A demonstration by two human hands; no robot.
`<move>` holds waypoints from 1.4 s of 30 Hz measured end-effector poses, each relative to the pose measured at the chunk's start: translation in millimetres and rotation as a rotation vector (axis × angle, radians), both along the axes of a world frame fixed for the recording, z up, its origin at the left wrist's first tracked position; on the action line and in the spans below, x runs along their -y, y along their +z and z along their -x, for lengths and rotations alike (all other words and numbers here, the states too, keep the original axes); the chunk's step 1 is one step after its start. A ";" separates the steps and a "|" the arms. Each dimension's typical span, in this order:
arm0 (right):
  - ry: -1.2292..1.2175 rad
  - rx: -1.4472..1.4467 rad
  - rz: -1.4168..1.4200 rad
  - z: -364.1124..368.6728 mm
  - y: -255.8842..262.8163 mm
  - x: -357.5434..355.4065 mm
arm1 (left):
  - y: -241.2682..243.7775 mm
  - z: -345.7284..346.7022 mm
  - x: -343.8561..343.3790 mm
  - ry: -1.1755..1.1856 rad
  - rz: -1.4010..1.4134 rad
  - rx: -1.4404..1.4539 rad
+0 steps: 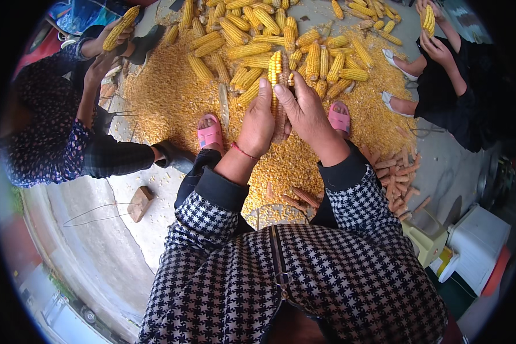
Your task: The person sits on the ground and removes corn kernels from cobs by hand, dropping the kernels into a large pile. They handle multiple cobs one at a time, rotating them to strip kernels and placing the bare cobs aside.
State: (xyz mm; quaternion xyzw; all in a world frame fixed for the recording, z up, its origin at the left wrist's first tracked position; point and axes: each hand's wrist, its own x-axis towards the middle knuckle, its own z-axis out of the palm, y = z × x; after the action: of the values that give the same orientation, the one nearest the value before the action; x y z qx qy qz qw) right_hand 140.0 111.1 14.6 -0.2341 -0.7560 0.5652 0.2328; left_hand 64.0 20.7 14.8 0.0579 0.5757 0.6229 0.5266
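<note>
Between my hands is a partly shelled corn cob [275, 92], held upright in the picture. Rows of yellow kernels remain along its left side, while the right side is bare brown cob. My left hand [259, 118] grips it from the left, thumb on the kernels. From the right, my right hand [308, 112] has its thumb against the cob, with a few loose kernels [290, 79] by its index finger. Beneath both hands spreads a thick layer of shelled kernels [284, 170]. Whole ears of corn [251, 50] are heaped just beyond my fingers.
A person [47, 116] at left and another [451, 81] at right each hold an ear. Bare cobs [397, 180] are piled at right, near a greenish plastic stool [425, 236] and a white container [477, 245]. A wooden block with wire [141, 204] lies at left.
</note>
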 end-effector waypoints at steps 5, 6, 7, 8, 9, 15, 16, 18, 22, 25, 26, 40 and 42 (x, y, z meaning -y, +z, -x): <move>-0.051 0.007 -0.039 -1.3 2.2 -1.6 | 5.3 4.4 0.9 -0.068 0.042 -0.040; -0.063 -0.014 -0.021 -0.8 0.3 -2.1 | 8.2 5.5 1.6 -0.100 0.055 -0.093; -0.075 -0.034 -0.003 -1.0 -0.5 -3.1 | 9.6 6.8 2.2 -0.133 0.067 -0.147; -0.089 0.002 0.040 -2.2 2.3 -4.3 | 5.2 7.8 3.4 -0.167 0.003 -0.178; -0.125 -0.018 0.060 -1.3 2.0 -4.8 | 4.3 3.9 2.9 -0.152 -0.014 -0.270; -0.263 0.024 -0.023 -0.2 3.5 -4.8 | -3.6 -13.2 1.5 -0.119 -0.070 -0.271; -0.300 0.015 -0.062 -1.2 3.6 -5.9 | 2.8 -11.8 2.8 -0.176 -0.063 -0.161; -0.309 -0.043 -0.039 -1.4 -2.1 -6.7 | 6.5 -12.7 3.0 -0.167 -0.071 -0.153; -0.282 -0.101 0.079 -1.6 0.1 -8.8 | 1.6 -14.3 0.3 -0.147 -0.095 -0.418; -0.279 -0.073 0.105 -1.3 2.7 -9.7 | 3.5 -17.7 1.6 -0.161 -0.073 -0.447; -0.284 -0.051 0.108 -2.5 4.4 -9.0 | 4.6 -17.9 1.9 -0.173 -0.067 -0.412; -0.359 -0.092 0.280 -6.8 8.3 -14.1 | 9.2 -22.0 1.3 -0.220 -0.121 -0.417; -0.398 -0.059 0.249 -8.7 2.7 -17.3 | 4.4 -21.9 3.6 -0.239 -0.106 -0.208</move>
State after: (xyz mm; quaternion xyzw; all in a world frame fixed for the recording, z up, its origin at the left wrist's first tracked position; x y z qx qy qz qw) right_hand 148.7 128.4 17.3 -0.3889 -0.6123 0.6037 0.3307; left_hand 85.9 17.2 19.2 0.2179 0.5826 0.5758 0.5306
